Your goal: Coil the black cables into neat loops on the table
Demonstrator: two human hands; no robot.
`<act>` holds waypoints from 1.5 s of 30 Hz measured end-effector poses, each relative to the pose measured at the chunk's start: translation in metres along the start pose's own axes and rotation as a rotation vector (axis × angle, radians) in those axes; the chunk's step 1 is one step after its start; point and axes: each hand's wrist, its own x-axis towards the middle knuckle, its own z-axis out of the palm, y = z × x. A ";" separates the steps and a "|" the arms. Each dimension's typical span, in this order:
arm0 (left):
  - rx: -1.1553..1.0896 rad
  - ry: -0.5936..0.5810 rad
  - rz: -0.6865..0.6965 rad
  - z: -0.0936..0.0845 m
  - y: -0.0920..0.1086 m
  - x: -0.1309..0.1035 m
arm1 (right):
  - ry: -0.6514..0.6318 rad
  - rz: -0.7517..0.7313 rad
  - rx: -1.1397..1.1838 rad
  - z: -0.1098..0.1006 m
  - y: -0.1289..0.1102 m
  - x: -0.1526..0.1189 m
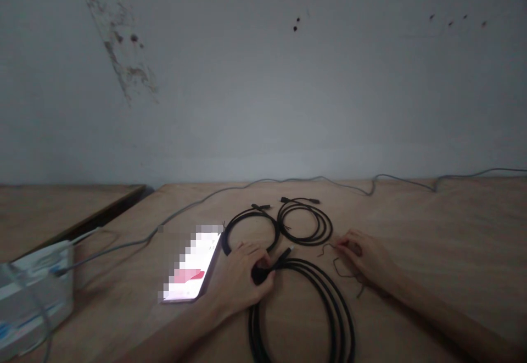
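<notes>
1. A white box (35,291) sits at the far left edge of the worktop (432,242), well to the left of the phone, with a grey cord (123,244) running from it.
2. The phone (193,267) lies flat with its screen lit; it is the landmark here, just left of the left hand.
3. The grey cord passes behind the phone and trails off along the back of the worktop to the right, close to the wall (263,77).
4. The left hand (242,275) rests just right of the phone, fingers curled and closed around the bundled part of the big coil (304,313), thumb side down on the wood.
5. The big coil, a thick black cable in several loops, lies right of the phone and nearer the person, its plug end poking out past the left hand.
6. Behind the left hand, right of the phone's top corner, lies a mid coil (251,228), partly under the fingers.
7. Just right of that, touching or nearly so, sits a small coil (304,223), further from the phone.
8. A thin wire tie (340,267) lies bent on the wood, well right of the phone.
9. The right hand (366,258) pinches one end of the tie between fingertips, palm down, other fingers loosely curled.
</notes>
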 end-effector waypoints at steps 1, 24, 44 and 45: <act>0.005 -0.001 -0.002 0.000 0.000 0.000 | 0.009 0.010 -0.007 0.000 0.001 0.000; 0.004 -0.147 0.208 -0.012 -0.002 0.000 | 0.115 -0.188 -0.355 -0.010 -0.003 -0.004; 0.001 -0.283 0.486 -0.013 -0.034 -0.001 | -0.090 -0.035 0.218 -0.017 -0.032 -0.011; 0.005 -0.285 0.470 -0.012 -0.034 -0.001 | -0.091 -0.029 0.223 -0.018 -0.033 -0.011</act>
